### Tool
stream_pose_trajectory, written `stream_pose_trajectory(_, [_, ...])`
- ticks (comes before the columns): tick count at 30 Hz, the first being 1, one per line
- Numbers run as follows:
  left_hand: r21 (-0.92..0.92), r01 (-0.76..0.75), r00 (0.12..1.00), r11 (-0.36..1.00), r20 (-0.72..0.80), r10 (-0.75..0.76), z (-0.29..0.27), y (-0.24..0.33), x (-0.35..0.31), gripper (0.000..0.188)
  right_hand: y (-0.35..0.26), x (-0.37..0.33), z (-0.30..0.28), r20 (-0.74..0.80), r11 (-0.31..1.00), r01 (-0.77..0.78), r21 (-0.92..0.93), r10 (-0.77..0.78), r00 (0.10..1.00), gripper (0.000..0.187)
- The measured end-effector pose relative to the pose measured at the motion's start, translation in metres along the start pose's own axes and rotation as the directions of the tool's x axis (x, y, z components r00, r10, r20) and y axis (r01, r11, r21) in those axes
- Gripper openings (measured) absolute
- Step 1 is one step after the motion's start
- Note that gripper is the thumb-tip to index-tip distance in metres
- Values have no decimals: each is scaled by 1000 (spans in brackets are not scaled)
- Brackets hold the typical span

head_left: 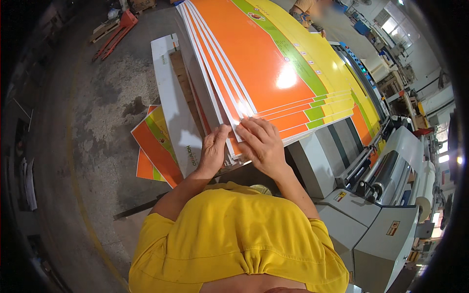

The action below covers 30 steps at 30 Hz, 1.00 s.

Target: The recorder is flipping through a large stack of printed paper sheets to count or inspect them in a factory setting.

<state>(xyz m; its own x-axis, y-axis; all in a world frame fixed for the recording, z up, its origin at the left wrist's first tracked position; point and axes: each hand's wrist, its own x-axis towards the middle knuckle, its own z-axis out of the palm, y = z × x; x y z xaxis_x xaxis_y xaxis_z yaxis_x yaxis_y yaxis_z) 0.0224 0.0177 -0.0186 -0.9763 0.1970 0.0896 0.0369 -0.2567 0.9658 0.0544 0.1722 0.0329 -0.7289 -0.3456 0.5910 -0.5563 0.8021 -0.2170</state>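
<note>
A tall stack of glossy printed sheets (273, 58) in orange, green and yellow lies before me, its top sheets fanned so their white borders show in steps. At the near left corner, my left hand (213, 151) is closed on the sheets' edge, with thumb and fingers pressed to it. My right hand (264, 146) grips the same corner just beside it, fingers bent over the top sheets and thumb toward the edge. The undersides of both grips are hidden, so how many sheets they hold is unclear.
Left of the stack stand a long white printed board (171, 97) and loose orange-green sheets (159, 141) near the floor. A grey laminating machine (386, 234) with film rollers (391, 171) is close on the right. Another person's arm (308, 19) reaches in at the far side. A red pallet jack (117, 34) stands back left.
</note>
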Motion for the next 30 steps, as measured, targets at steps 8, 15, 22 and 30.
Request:
stream_pose_trajectory(8, [48,-16,991,999,136,10,-5,-1,2,50,1,-8,-14,-7,968,-193,-162,194,981,25])
stream_pose_trajectory(15, [-311,75,995,948,80,-53,-11,2,0,52,-35,10,-9,122,969,-229,-97,240,963,28])
stream_pose_trajectory(22, [-347,155,985,925,126,-118,-15,3,-1,52,-37,24,-3,117,955,-244,-167,265,957,26])
stream_pose_trajectory(30, [-347,130,985,929,151,-82,-17,0,2,63,-24,24,-8,147,936,-297,-191,327,934,13])
